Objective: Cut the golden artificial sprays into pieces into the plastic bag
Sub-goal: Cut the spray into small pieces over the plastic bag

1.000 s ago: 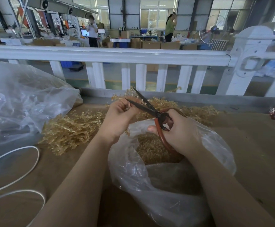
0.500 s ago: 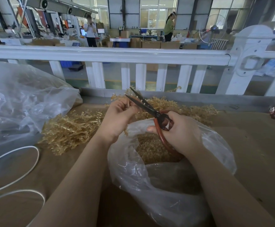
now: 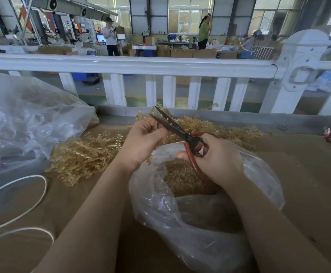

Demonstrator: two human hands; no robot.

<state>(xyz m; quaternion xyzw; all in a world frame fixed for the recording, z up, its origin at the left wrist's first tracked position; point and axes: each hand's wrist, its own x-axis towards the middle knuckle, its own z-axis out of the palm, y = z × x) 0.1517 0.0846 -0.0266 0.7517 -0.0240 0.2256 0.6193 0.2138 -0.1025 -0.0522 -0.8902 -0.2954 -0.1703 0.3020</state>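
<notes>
The right hand (image 3: 217, 158) wraps its curled fingers through the reddish-brown loop handles of the scissors (image 3: 182, 133), thumb along the near side of the handle. The dark blades stand slightly parted, pointing up and to the far left, with tiny pale beads of a sprig lying between them near the tips. The left hand (image 3: 143, 142) is just beside the blades on their left, fingers curled in, pinching a thin golden sprig (image 3: 152, 115) whose far end sticks out past the scissor tips. The two hands are close together, nearly touching at the blades.

Right below them sits the plastic bag (image 3: 180, 209), clear and crumpled, its mouth open toward the hands, near centre on the brown table (image 3: 308, 184). Inside it lies a heap of cut golden pieces (image 3: 180, 176), and the lower scissor handle dips into the bag's mouth.

The uncut golden sprays (image 3: 85, 154) lie in a pile on the table to the left of the left hand, and more golden sprays (image 3: 229, 131) spread behind the hands toward the far right. A second large clear bag (image 3: 26, 125) bulges at the far left, and white cord (image 3: 32, 196) loops across the table on the near left. A white railing (image 3: 160, 64) runs along the far edge.
</notes>
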